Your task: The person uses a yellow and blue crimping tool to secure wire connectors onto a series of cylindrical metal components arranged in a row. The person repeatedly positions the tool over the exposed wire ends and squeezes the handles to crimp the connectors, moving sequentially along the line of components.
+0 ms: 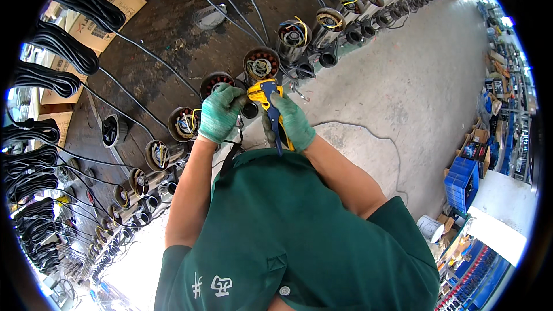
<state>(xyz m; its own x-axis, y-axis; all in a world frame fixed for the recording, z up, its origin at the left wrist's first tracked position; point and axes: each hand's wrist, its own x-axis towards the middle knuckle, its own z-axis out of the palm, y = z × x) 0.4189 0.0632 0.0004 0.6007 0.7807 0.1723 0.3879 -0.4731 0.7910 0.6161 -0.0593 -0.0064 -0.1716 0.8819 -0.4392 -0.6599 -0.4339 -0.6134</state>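
My right hand (295, 123), in a green glove, is closed round the handles of a yellow and dark blue wire stripper (266, 93). The tool's jaws point left, over the row of metal motor housings. My left hand (220, 114), gloved too, pinches with thumb and fingertips beside the jaws; what lies in that pinch is too small to tell. Just beyond my hands stand an open motor housing (261, 64) with coil windings and loose wires, and another housing (216, 80) partly behind my left hand.
More open housings (294, 34) run in a long line along the bench edge, both ways. Coiled black cables (63, 49) hang at the left, their leads crossing the dark bench (155, 29). Cardboard boxes (115, 8) stand behind. A blue crate (462, 184) sits on the right; a cable (368, 132) trails over the floor.
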